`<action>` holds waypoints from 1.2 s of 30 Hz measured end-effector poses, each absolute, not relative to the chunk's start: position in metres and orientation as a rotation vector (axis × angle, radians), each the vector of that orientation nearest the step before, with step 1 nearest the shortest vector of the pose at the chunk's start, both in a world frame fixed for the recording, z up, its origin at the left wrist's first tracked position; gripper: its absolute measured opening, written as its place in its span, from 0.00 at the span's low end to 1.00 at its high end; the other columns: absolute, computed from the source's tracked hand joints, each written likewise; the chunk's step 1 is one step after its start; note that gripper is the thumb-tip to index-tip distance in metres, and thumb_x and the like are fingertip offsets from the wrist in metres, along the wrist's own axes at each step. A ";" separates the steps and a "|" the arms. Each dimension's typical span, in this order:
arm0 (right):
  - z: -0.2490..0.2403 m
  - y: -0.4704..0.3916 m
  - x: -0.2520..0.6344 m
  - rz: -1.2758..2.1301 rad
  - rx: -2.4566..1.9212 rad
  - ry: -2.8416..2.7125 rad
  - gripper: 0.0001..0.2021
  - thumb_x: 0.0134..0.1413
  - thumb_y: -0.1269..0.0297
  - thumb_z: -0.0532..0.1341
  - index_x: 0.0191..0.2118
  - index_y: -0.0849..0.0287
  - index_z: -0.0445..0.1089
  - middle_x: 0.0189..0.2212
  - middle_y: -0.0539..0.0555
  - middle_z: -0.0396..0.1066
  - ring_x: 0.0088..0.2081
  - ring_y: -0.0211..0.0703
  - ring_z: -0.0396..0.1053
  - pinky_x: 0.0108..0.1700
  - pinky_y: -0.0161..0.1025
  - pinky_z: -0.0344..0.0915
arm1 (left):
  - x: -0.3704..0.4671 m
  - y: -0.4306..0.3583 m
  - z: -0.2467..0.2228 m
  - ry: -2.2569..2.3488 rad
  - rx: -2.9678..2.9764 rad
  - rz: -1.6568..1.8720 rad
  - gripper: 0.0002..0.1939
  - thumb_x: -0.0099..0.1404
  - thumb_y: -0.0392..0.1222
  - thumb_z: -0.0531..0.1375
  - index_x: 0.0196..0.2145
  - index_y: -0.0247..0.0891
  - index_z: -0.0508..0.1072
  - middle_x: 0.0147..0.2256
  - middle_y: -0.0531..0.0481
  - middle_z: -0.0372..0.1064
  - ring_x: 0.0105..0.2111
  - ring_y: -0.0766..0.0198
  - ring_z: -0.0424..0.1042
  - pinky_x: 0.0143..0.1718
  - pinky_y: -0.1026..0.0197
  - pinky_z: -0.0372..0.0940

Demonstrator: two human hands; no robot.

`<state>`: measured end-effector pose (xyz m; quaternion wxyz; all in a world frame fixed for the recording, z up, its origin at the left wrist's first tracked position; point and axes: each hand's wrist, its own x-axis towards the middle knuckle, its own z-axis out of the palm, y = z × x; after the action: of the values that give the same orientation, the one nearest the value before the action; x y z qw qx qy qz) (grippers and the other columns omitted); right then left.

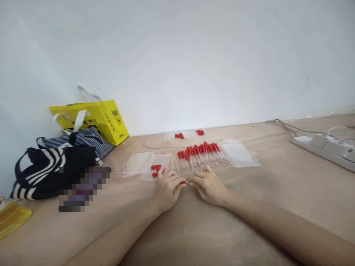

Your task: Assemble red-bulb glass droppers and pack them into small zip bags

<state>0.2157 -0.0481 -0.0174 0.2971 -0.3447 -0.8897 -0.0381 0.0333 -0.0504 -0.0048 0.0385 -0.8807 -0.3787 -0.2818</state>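
Observation:
My left hand (168, 187) and my right hand (207, 184) meet over the tan surface, pinching one small dropper (185, 182) between them: the left fingers hold its red bulb, the right fingers its clear tube. Just beyond my hands lies a row of several droppers with red bulbs (201, 153). Loose red bulbs (155, 169) rest on a clear plastic bag (144, 164) by my left hand.
More clear bags (240, 153) lie to the right of the row, and a bag with red bulbs (184, 134) near the wall. A yellow bag (95, 118) and striped bags (52, 166) stand at left. A power strip (325, 147) with cables sits at right.

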 end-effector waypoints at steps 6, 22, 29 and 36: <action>-0.010 -0.047 0.218 -0.103 -1.044 -2.429 0.07 0.52 0.68 0.53 0.33 0.57 0.69 0.27 0.51 0.69 0.33 0.40 0.61 0.35 0.39 0.43 | 0.024 -0.044 0.007 -1.202 -2.653 -0.789 0.07 0.60 0.42 0.53 0.36 0.43 0.69 0.33 0.52 0.72 0.38 0.60 0.66 0.49 0.47 0.40; -0.004 0.028 0.163 -0.021 -1.828 -1.922 0.09 0.47 0.68 0.51 0.33 0.61 0.66 0.28 0.56 0.70 0.34 0.46 0.65 0.37 0.41 0.45 | -0.056 -0.008 0.016 -1.804 -2.637 -0.529 0.08 0.55 0.45 0.55 0.30 0.39 0.69 0.34 0.50 0.68 0.37 0.59 0.67 0.36 0.60 0.59; -0.006 0.022 0.165 -0.042 -1.750 -1.971 0.10 0.51 0.64 0.50 0.31 0.58 0.68 0.34 0.54 0.70 0.38 0.44 0.63 0.39 0.42 0.45 | -0.049 -0.011 0.016 -1.807 -2.582 -0.502 0.05 0.55 0.42 0.55 0.28 0.39 0.68 0.33 0.50 0.70 0.35 0.58 0.68 0.35 0.58 0.59; 0.001 0.014 0.140 -0.017 -1.791 -2.148 0.13 0.50 0.61 0.51 0.34 0.62 0.69 0.37 0.61 0.69 0.41 0.49 0.62 0.42 0.45 0.45 | -0.044 -0.012 0.018 -1.777 -2.600 -0.646 0.07 0.58 0.42 0.51 0.30 0.38 0.67 0.32 0.49 0.71 0.33 0.60 0.69 0.34 0.60 0.61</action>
<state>0.1396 0.0140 0.0010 0.1714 -0.6308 -0.7567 -0.0060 -0.0438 -0.0123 0.0182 -0.0364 -0.8082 -0.5523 -0.2009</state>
